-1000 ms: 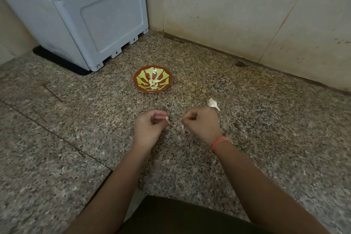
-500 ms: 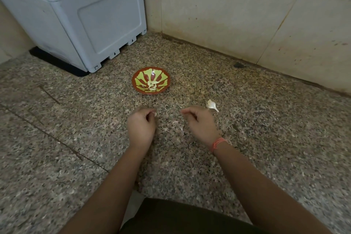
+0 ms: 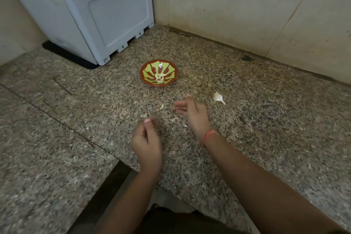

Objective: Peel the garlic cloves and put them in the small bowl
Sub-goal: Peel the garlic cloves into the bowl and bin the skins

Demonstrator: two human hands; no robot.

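The small red and green bowl (image 3: 141, 73) stands on the granite counter with several peeled cloves (image 3: 159, 79) in it. A pale peeled clove (image 3: 161, 106) lies loose between the bowl and my hands. My left hand (image 3: 146, 139) hovers below it with its fingers loosely curled, and I see nothing in it. To the right, my right hand (image 3: 191, 113) is blurred, with straight fingers pointing left and nothing held. An unpeeled piece of garlic (image 3: 218, 97) lies right of that hand. Bits of papery peel (image 3: 175, 119) lie between my hands.
A grey plastic appliance (image 3: 91, 13) on a black mat stands at the back left. Tiled walls (image 3: 237, 9) close the corner behind the bowl. The counter's front edge (image 3: 121, 161) steps back just below my left wrist.
My hands have drawn apart. The left hand has let go of the clove, which now lies loose short of the bowl. The right hand's fingers have straightened.
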